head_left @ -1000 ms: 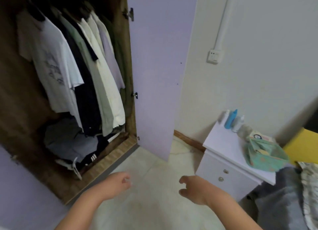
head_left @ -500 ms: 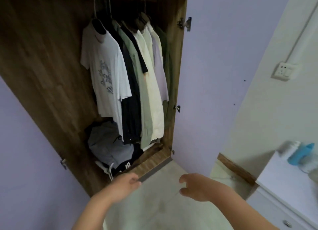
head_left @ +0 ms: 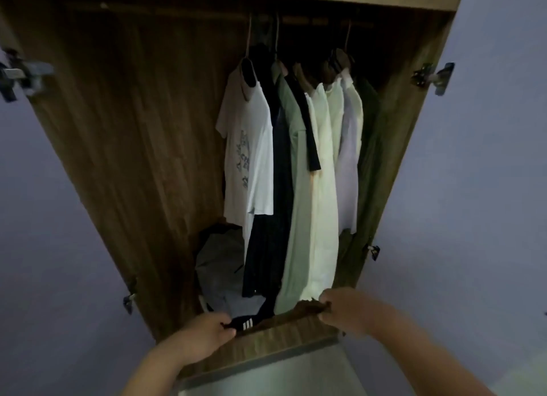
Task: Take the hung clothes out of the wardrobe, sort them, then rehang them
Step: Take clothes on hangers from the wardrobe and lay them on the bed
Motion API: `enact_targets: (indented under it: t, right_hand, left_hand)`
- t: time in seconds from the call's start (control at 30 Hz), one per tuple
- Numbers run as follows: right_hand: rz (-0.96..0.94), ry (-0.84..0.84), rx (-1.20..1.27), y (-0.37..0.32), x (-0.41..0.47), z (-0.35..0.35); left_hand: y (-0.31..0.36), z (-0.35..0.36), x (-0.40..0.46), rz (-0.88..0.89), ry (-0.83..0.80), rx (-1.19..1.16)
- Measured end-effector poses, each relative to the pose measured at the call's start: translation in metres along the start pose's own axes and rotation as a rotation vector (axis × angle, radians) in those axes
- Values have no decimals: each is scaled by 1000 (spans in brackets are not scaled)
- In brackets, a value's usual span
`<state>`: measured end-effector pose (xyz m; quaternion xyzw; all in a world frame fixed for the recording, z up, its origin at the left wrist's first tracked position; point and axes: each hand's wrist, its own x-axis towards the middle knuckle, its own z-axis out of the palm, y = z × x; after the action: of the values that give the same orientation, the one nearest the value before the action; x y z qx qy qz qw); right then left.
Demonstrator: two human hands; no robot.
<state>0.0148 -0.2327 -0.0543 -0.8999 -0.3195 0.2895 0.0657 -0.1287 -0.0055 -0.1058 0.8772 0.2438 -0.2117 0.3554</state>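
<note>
**Hands at the foot of the open wardrobe**

Wardrobe [head_left: 142, 146] doors stand wide, purple panels swung out to either side, and the wood-grain inside is dim. A row of clothes hangs from the rail [head_left: 310, 19] toward the right half of the cupboard. From the left there is a white T-shirt [head_left: 251, 146] with a faint grey print on its front, then a dark garment [head_left: 281, 188] pressed against it, then a pale green shirt [head_left: 296, 218] with a dark strip draped across it, a cream shirt [head_left: 325, 194], a white shirt [head_left: 349, 164] and a dark green one [head_left: 370, 158] against the right wall. The left half of the rail is bare.

On the wardrobe floor, under the T-shirt, sits a heap of grey cloth [head_left: 216, 265]. A black piece with three white stripes [head_left: 245, 324] lies at the front edge.

Both hands are low, at the bottom lip of the cupboard. The left hand [head_left: 204, 336] has its fingers curled, the tips touching the striped black piece; whether it pinches the cloth I cannot tell. The right hand [head_left: 343, 309] is curled too, just below the hem of the cream shirt, and I cannot tell whether it holds anything. The two hands are apart, with the wooden lip between them.
</note>
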Motion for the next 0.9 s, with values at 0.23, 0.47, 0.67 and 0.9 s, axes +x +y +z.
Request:
enact_targets:
  t: [0.23,0.47,0.67,0.9]
  right_hand:
    - [-188,108,90,-38,68,-65]
    - [-360,723,346,-113,109,-158]
    - [-396,1097,400,-162,136,-226]
    - [-347,941,639,-183,172,-251]
  left_hand:
    - [9,-60,50,-26,75,-68]
    - [54,-151,118,208,308,-127]
    - [119,-237,145,532,522,-313]
    - [145,-274,161,691,442,-568]
